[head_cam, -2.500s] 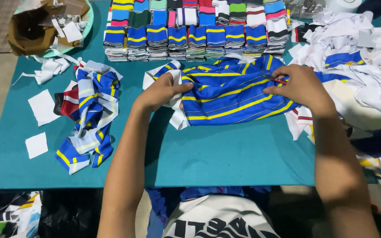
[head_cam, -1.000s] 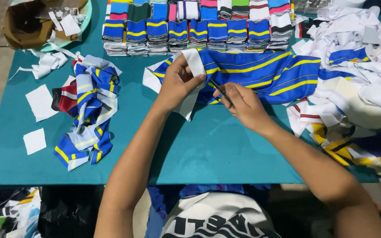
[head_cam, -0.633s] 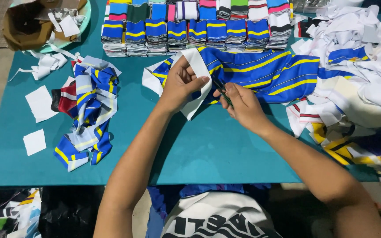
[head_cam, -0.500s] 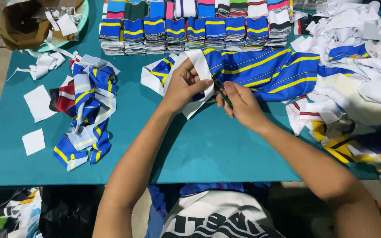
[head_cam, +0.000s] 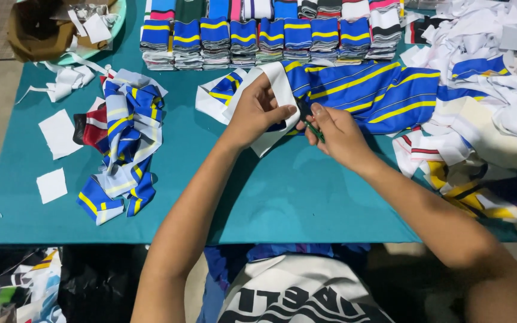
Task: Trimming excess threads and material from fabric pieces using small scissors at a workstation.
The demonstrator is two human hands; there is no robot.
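Striped garment [head_cam: 366,96] pinched in left hand [head_cam: 257,113]; right hand [head_cam: 337,133] gripping green tool [head_cam: 313,130].

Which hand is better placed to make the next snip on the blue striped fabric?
Probably the right hand: it grips the small green-handled tool at the edge of the blue striped fabric, while the left hand pinches its white band.
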